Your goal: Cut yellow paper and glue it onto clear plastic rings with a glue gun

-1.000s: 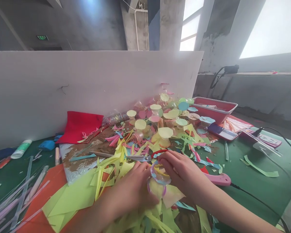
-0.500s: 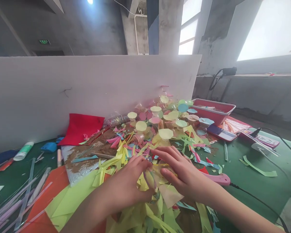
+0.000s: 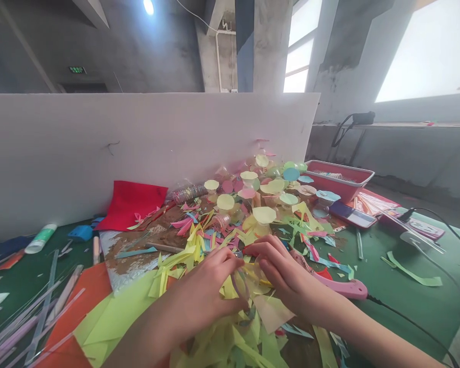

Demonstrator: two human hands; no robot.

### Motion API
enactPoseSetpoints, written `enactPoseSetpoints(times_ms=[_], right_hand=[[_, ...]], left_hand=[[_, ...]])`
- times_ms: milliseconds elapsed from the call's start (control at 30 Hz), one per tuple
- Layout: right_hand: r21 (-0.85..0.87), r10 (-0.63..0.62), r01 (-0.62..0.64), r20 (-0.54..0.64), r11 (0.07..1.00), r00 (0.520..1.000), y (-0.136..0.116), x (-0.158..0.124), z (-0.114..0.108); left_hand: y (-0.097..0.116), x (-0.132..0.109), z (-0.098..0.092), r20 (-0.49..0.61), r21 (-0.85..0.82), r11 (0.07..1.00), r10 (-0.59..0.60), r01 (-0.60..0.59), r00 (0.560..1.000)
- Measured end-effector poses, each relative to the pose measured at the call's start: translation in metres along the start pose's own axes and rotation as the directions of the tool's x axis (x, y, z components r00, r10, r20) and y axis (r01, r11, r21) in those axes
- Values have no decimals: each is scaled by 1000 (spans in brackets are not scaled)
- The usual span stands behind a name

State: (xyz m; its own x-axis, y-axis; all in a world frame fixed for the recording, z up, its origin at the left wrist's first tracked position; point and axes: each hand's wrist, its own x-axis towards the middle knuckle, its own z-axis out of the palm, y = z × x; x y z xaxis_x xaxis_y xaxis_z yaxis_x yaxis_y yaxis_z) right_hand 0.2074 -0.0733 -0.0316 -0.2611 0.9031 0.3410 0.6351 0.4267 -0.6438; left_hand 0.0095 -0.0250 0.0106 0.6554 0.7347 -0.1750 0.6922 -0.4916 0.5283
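Observation:
My left hand [image 3: 210,278] curves its thumb and fingers round a clear plastic piece [image 3: 240,284] with a rounded rim; its exact kind is hard to make out. From the right, my right hand [image 3: 287,276] closes curled fingers at the far side of that same piece, its fingertips partly hidden. A bit of yellow shows beneath the right fingers. Below the hands lie loose yellow-green paper strips [image 3: 230,340] and a beige paper scrap [image 3: 273,313]. Just beyond stand clear plastic shapes topped with paper discs [image 3: 264,214]. A pink-handled corded tool [image 3: 347,288] lies beside my right wrist.
A white panel [image 3: 138,133] rises behind the green table [image 3: 402,312]. A pink basket [image 3: 339,179], a phone [image 3: 352,213] and a power strip [image 3: 425,227] sit at right. Red felt [image 3: 132,204], a glue stick [image 3: 41,238] and clear sticks [image 3: 42,312] are at left.
My right hand's fingers have drawn together and closed in on the clear plastic piece. My left hand keeps nearly the same grip. The view has tilted up slightly.

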Motion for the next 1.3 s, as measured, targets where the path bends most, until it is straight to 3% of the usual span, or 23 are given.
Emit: enactPoseSetpoints(times_ms=[333,667,867,1000,1133,1300], right_hand=[[44,-22,19,75,999,997,4,-3,-4],[142,-98,100,-25,985,995,6,-11,-8],[211,-91,83,31,974,995,2,-9,-7],[311,-142,155,-62,938,988,3,-10,-6],[323,-171,216,-163,921,972,5,-11,-8],[279,-162,197,-145,940,976,4,-9,-11]], left_hand=[[3,-1,8,63,-79,997,10,-5,998],[11,8,19,125,-35,991,-125,130,984],[4,7,16,165,-46,996,-62,71,984],[-4,5,15,131,-23,1000,2,1,991],[-5,7,19,99,-23,999,-47,49,994],[-6,12,27,113,56,997,53,-60,992]])
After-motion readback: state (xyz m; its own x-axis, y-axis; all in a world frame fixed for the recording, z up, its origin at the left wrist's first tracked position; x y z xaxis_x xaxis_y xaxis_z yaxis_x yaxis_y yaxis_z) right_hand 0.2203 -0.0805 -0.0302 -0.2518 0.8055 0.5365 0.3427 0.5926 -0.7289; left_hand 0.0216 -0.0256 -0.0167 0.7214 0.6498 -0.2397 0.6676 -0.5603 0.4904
